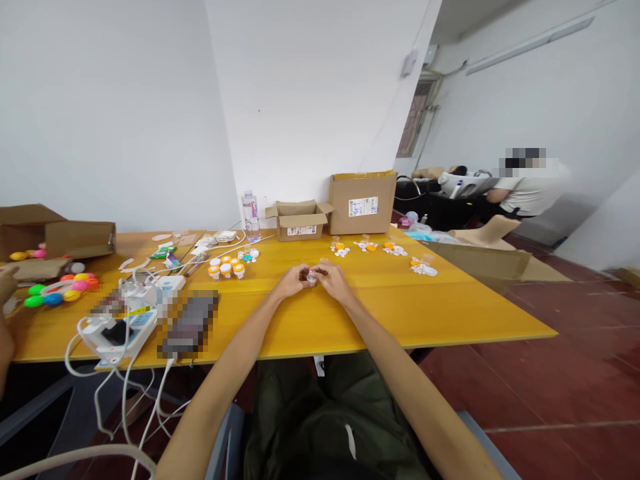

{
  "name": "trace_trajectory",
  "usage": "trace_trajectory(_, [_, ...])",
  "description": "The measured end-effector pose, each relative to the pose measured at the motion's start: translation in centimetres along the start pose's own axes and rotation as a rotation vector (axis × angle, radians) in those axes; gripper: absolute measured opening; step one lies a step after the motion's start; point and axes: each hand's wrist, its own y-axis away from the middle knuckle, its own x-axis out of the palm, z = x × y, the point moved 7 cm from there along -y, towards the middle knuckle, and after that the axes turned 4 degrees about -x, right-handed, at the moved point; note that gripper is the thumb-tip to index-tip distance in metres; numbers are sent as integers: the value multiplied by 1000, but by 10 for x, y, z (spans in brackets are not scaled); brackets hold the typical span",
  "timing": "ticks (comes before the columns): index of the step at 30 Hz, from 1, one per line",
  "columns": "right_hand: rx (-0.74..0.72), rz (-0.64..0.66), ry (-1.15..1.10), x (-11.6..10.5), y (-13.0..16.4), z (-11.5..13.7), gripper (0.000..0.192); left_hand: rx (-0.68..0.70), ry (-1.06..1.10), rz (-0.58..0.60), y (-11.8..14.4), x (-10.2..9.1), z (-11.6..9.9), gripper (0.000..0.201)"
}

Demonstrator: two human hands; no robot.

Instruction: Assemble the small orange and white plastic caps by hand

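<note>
- Left hand (293, 283) and right hand (334, 280) met mid-worktop, fingers curled shut around a small clear plastic piece (312, 277).
- Orange-capped white bottles (226, 268) stood left of them; white-and-orange part clusters (383, 249) lined the yellow wooden table's (400, 313) far edge before two brown cardboard boxes (363, 202).

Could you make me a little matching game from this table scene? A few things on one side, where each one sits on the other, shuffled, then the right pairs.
Things
1. water bottle
2. large cardboard box
3. coloured balls
4. small clear piece

Places
A. far left of the yellow table
B. pinched between the left hand and the right hand
C. back of the table, right of the small open box
D. by the wall, left of the small open box

Pairs: 1-D, 2-C, 3-A, 4-B
</note>
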Motion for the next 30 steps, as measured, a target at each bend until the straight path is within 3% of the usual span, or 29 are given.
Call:
trace_trajectory(21, [18, -8, -24, 1, 0, -4, 13, -4, -23, -12, -1, -2, 5, 24])
trace_trajectory(30, [116, -43, -123, 1, 1, -6, 11, -2, 13, -10, -1, -3, 3, 25])
